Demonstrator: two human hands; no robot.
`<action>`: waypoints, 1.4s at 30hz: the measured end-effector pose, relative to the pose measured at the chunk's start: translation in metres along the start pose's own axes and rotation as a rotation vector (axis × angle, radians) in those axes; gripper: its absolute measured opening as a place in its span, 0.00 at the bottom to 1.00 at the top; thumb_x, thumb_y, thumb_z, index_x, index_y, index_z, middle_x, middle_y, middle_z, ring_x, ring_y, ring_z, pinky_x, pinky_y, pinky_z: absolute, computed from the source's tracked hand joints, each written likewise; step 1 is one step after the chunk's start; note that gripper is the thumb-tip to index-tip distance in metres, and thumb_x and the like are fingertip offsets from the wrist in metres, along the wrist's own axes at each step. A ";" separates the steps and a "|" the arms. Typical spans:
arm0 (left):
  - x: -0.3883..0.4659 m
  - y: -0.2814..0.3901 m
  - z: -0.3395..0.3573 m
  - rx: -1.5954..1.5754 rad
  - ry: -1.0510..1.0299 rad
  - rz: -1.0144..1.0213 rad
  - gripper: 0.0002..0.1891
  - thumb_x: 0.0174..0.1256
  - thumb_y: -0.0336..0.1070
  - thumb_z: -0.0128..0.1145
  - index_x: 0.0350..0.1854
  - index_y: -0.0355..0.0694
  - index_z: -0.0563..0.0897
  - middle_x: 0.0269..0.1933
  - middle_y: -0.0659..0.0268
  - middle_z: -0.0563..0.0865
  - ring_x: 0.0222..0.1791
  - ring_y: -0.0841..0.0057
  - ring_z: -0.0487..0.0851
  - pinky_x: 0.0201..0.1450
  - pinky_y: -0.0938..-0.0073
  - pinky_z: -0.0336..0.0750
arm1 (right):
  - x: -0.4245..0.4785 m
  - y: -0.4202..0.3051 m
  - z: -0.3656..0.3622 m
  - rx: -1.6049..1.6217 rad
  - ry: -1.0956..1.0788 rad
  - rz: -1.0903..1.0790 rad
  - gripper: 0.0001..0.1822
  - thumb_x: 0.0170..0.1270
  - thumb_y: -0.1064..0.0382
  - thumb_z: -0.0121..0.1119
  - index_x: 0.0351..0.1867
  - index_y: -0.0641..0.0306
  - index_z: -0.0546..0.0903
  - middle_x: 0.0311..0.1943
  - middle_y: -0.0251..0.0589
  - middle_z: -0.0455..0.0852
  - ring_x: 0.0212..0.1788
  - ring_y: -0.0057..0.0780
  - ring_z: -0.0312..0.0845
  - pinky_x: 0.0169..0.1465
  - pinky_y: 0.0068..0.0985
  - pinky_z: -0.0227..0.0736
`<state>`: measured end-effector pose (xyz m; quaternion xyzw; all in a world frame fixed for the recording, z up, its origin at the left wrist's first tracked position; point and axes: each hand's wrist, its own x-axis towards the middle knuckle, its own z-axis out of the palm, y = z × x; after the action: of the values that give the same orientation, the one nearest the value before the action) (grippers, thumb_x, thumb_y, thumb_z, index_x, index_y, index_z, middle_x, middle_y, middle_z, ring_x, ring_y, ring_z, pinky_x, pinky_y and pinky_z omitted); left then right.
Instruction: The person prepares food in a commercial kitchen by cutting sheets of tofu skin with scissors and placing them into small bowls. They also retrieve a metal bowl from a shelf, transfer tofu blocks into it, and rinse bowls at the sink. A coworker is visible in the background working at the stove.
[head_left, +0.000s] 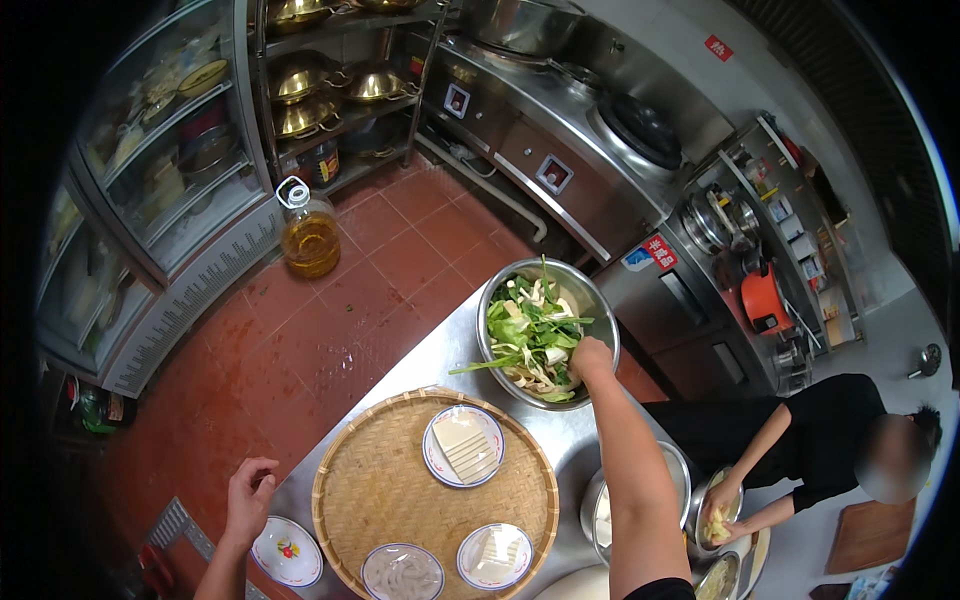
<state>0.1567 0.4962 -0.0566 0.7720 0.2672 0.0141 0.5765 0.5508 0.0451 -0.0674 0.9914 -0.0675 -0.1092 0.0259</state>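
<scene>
My right hand (591, 358) reaches into a steel bowl (607, 307) of leafy greens and pale strips (525, 330); its fingertips are hidden, so I cannot tell what it grips. My left hand (251, 495) hovers with curled fingers and nothing visible in it, just above an empty flower-patterned oval dish (287, 553) at the table's near left. Between my arms a round woven bamboo tray (360, 487) bears a plate of sliced white tofu (465, 446), a smaller plate of similar white slices (496, 556) and a dish of pale translucent pieces (403, 574), each apparently under clear film.
A co-worker (814, 442) at the right has both hands in a bowl of yellowish food (716, 525). Steel pots (600, 517) stand beside my right forearm. An oil jug (310, 240) stands on the tiled floor near a glass-door fridge (172, 150). Stoves (525, 135) line the back.
</scene>
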 end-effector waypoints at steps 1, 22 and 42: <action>0.001 -0.001 0.001 -0.003 -0.001 -0.004 0.09 0.59 0.21 0.51 0.41 0.32 0.79 0.41 0.65 0.78 0.39 0.80 0.78 0.43 0.80 0.73 | 0.001 0.002 0.001 0.012 -0.013 0.005 0.21 0.48 0.61 0.65 0.43 0.71 0.77 0.43 0.58 0.83 0.50 0.48 0.79 0.52 0.36 0.74; -0.011 0.002 0.020 0.014 -0.009 -0.020 0.08 0.60 0.21 0.50 0.40 0.33 0.79 0.34 0.69 0.81 0.37 0.84 0.78 0.41 0.82 0.73 | -0.001 -0.001 -0.008 0.059 -0.139 -0.107 0.16 0.49 0.63 0.62 0.40 0.66 0.85 0.44 0.56 0.83 0.49 0.46 0.79 0.52 0.35 0.74; -0.026 0.012 0.031 0.034 -0.090 0.082 0.08 0.61 0.20 0.49 0.39 0.32 0.79 0.36 0.67 0.82 0.38 0.83 0.79 0.44 0.81 0.73 | -0.081 0.101 -0.089 0.673 0.036 -0.017 0.15 0.50 0.59 0.65 0.38 0.63 0.85 0.35 0.48 0.86 0.38 0.40 0.83 0.46 0.31 0.74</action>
<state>0.1494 0.4548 -0.0487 0.7919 0.2095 -0.0015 0.5737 0.4789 -0.0401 0.0428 0.9467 -0.0908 -0.0632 -0.3025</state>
